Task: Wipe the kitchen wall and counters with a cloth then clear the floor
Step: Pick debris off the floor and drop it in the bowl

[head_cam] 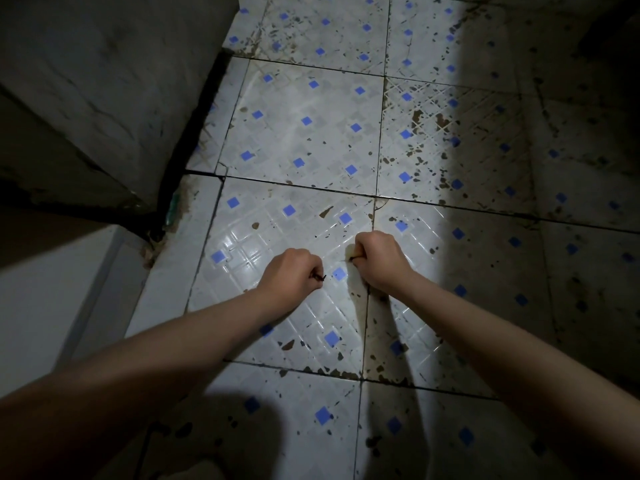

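Small dark debris (77,277) is pinched in the closed left hand (291,273) above the stained white-and-blue tiled floor (301,140), something pale is clenched in the fisted right hand (377,259), and either could be dropped if grips loosen.

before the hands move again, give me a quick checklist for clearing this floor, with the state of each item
1. Left hand gripping something: ok, fist closed with a small dark bit showing at the fingers.
2. Right hand gripping something: ok, fist closed on a pale scrap; what it is, cannot tell.
3. Floor tiles free of debris: not ok, brown flecks scattered widely, densest on the right.
4. Lighting: not ok, only a central band is lit, right side in shadow.
5. Gap along the left wall: cannot tell, too dark.
6. Bin or dustpan within reach: cannot tell, none in view.
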Demonstrator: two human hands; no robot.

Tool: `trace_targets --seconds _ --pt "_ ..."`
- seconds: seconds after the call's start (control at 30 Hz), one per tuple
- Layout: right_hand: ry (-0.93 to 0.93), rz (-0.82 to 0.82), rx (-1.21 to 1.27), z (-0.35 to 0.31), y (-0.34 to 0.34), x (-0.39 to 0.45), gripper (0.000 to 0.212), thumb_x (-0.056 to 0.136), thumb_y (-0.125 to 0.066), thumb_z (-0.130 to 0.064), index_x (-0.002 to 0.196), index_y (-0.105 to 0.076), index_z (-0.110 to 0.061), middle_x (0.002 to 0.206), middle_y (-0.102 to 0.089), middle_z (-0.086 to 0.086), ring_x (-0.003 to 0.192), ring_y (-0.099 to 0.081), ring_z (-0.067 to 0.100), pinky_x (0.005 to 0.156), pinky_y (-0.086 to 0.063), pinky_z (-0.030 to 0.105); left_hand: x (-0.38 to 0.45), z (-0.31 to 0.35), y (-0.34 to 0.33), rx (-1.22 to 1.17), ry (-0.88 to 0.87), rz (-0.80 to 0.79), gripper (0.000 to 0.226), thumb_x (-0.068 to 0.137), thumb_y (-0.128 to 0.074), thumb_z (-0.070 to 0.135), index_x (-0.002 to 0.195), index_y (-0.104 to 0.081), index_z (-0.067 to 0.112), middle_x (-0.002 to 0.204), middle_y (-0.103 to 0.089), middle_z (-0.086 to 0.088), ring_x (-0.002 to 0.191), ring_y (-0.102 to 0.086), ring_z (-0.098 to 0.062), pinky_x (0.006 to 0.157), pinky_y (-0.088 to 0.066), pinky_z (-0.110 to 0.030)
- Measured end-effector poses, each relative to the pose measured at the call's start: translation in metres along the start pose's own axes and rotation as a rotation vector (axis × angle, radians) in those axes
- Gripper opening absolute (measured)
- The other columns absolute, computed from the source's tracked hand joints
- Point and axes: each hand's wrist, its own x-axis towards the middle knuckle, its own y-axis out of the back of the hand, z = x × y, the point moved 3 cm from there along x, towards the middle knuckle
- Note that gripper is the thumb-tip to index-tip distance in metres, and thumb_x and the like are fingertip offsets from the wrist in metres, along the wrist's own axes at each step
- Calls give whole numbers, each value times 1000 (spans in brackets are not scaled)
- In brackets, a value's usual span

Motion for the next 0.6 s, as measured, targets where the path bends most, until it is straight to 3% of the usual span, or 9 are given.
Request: trace_targets --seconds 0.17,0.3,0.47,0.6 --pt "-25 25 64 4 6 -1 17 80 -54 5 65 -52 -3 72 -52 9 73 -50 23 65 -44 35 -2 -2 2 -23 1 15 9 87 -63 16 93 -67 11 92 -66 -3 83 -58 -16 69 -37 -21" --pt "-33 35 77 4 5 -2 34 78 -53 6 55 -40 -15 71 -53 8 72 -52 24 61 -42 31 -4 -10 8 -36 19 45 6 85 -63 13 90 -68 13 89 -69 -2 83 -62 -18 69 -40 -21" --pt "-53 44 72 6 4 -5 20 78 -51 6 67 -51 -10 75 -57 9 74 -55 27 66 -50 39 -7 -7 8 -57 -3 58 12 84 -64 13 93 -72 14 92 -71 -1 84 -64 -16 76 -49 -23" --pt "-72 60 72 13 7 -11 15 79 -53 4 71 -55 -8 76 -60 10 74 -56 27 66 -50 39 -4 3 4 -50 -9 65 15 86 -64 18 97 -73 14 97 -72 -1 87 -65 -17 77 -47 -23"
